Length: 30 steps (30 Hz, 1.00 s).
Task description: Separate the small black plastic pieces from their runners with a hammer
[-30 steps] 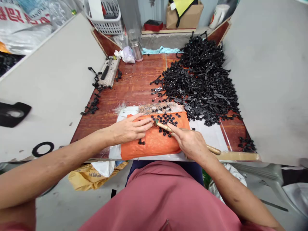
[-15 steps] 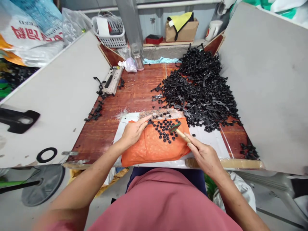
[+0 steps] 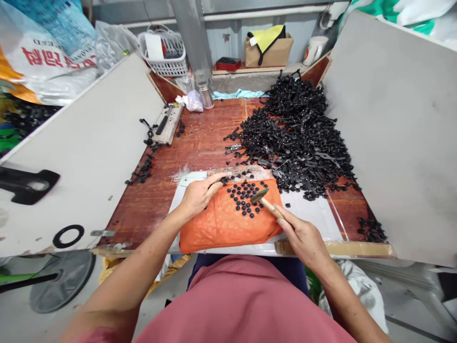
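Observation:
An orange cloth pad (image 3: 228,224) lies at the near edge of the red wooden table (image 3: 200,143). Several small round black pieces (image 3: 244,197) sit in rows on its far half. My left hand (image 3: 198,195) rests on the pad's far left corner, fingers curled and pinching at a black piece by the edge. My right hand (image 3: 303,238) is closed round the wooden handle of a small tool (image 3: 262,199) whose greenish head touches the black pieces.
A big heap of black plastic parts (image 3: 296,138) fills the table's right half. Grey boards (image 3: 82,152) stand at both sides. A scrap block with a tool (image 3: 166,121), a glass jar (image 3: 205,93), a basket (image 3: 164,50) and a cardboard box (image 3: 267,45) lie behind.
My left hand drew back from lying flat on the pad to its far left corner and curled. My right hand pulled the tool toward the pad's right side. The view tilted down.

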Available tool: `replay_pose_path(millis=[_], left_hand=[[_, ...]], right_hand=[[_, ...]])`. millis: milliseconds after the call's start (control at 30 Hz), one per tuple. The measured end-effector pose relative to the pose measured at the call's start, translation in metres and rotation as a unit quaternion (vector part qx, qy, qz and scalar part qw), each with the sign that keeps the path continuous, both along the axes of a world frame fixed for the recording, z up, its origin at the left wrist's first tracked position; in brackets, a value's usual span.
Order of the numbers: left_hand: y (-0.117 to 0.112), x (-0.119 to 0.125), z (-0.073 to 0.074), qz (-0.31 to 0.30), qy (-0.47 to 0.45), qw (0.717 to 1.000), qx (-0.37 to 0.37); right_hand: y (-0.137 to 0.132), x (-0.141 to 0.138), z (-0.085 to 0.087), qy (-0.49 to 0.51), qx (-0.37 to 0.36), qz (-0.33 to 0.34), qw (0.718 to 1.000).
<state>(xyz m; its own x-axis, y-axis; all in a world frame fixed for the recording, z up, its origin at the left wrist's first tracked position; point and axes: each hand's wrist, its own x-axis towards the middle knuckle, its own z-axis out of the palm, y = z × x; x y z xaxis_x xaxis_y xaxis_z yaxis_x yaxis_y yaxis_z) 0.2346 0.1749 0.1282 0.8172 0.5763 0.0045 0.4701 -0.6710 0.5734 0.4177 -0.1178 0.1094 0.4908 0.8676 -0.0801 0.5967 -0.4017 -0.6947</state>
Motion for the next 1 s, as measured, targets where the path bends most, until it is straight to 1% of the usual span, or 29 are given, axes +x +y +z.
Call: replay_pose_path(millis=[67,133,333,400,533,600,667,767,833,900,1000], left_hand=[[-0.002,-0.002,0.006,0.002,-0.004,1.0,0.001],[-0.004,-0.005,0.008,0.003,-0.008,1.0,0.0],[0.0,-0.007,-0.003,-0.016,-0.018,0.999,-0.025],[0.001,-0.007,-0.004,0.006,-0.019,1.0,-0.024],[0.003,-0.003,-0.003,0.084,-0.035,0.996,-0.021],[0.005,0.001,-0.006,0.116,-0.058,0.991,-0.014],[0.008,0.005,-0.011,0.128,-0.063,0.99,-0.008],[0.009,0.012,-0.02,0.117,-0.03,0.993,-0.004],[0.008,0.016,-0.024,0.114,-0.004,0.993,0.012],[0.007,0.021,-0.026,0.115,0.024,0.993,0.032],[0.006,0.027,-0.025,0.12,0.062,0.99,0.052]], right_hand=[[0.002,-0.002,0.0,0.006,0.01,0.004,1.0],[0.004,-0.003,0.002,0.009,0.012,0.008,1.0],[0.004,-0.008,0.007,-0.005,0.0,-0.008,1.0],[0.0,-0.008,0.006,-0.002,0.006,-0.013,1.0],[-0.008,-0.006,-0.002,0.012,0.017,-0.016,1.0],[-0.01,-0.004,-0.006,0.014,0.012,-0.024,1.0],[-0.01,-0.003,-0.01,0.012,0.006,-0.035,0.999],[-0.01,-0.002,-0.015,0.008,-0.002,-0.043,0.999],[-0.01,-0.001,-0.018,0.008,-0.006,-0.044,0.999],[-0.01,-0.001,-0.021,0.01,-0.009,-0.044,0.999],[-0.01,0.0,-0.026,0.015,-0.001,-0.045,0.999]])
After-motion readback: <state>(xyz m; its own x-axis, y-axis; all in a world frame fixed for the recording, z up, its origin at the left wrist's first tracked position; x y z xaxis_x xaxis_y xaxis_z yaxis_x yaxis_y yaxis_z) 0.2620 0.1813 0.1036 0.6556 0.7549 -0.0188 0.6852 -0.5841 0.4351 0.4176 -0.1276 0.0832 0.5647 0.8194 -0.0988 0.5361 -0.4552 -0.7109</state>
